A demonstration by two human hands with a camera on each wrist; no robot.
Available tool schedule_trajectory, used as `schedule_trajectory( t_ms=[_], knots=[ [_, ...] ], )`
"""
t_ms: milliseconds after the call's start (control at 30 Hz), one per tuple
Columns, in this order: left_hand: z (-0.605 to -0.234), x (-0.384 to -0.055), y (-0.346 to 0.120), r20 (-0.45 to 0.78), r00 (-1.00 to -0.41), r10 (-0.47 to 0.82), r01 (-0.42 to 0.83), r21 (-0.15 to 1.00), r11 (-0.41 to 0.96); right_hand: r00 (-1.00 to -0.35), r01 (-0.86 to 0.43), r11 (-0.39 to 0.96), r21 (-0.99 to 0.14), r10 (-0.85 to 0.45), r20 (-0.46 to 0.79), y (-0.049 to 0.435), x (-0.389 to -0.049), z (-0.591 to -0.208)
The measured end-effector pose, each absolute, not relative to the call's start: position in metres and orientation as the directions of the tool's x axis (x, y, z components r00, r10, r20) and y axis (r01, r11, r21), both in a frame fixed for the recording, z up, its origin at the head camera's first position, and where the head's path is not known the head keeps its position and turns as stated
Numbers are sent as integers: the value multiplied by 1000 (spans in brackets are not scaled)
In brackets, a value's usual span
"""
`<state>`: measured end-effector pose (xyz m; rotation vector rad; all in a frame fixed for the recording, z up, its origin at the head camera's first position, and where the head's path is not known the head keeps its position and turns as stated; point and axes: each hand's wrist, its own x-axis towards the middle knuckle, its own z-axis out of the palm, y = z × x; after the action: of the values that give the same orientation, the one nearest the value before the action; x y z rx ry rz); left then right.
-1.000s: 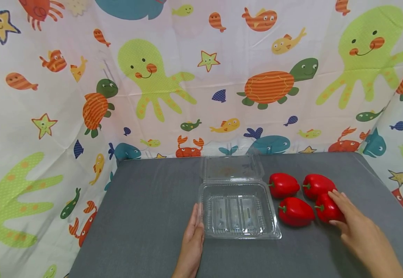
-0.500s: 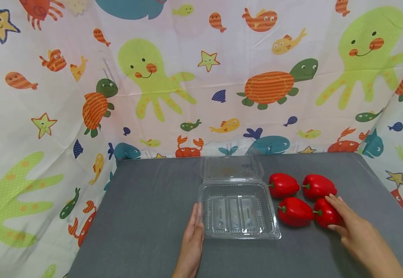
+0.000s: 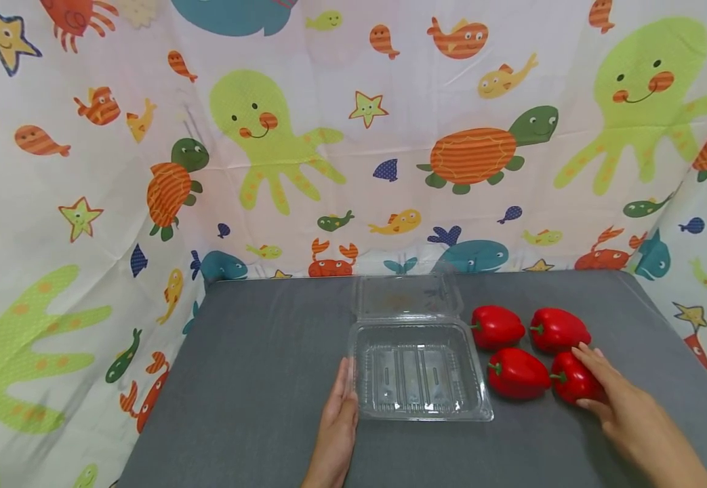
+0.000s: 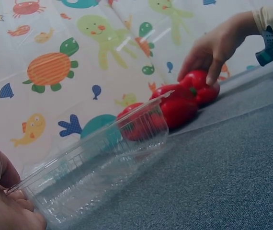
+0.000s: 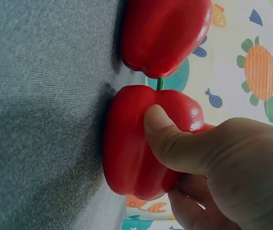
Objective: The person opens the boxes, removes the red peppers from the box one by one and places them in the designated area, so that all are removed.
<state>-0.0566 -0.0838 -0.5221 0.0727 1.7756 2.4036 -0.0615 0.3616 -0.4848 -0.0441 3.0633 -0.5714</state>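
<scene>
A clear plastic clamshell container lies with its lid folded back, and no pepper is inside. At its left edge, my left hand holds the rim, thumb and fingers on either side in the left wrist view. My right hand grips the front right red bell pepper, thumb on its near side, some fingers hidden behind it. The pepper rests on the table, its green stem pointing left at the front left pepper. Two more red bell peppers lie behind, one further right.
A grey cloth-covered table carries everything. The clear lid lies toward the table's back edge. A white curtain printed with sea animals encloses the back and both sides.
My right hand has shifted the front right pepper slightly left and toward me, away from the back right pepper. My left hand and the container stay in place.
</scene>
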Motion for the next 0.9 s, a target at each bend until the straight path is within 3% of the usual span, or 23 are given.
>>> schedule_trajectory(
  t_ms=[567,900],
  knots=[
    [-523,-59,-78,-49,-988,145,-92,946,-311,-999,-35,943,-330,-44,-18,369,-66,-482],
    [-523,-62,-82,-55,-988,145,-101,938,-332,-996,-86,923,-375,-90,7,340,-60,-444]
  ],
)
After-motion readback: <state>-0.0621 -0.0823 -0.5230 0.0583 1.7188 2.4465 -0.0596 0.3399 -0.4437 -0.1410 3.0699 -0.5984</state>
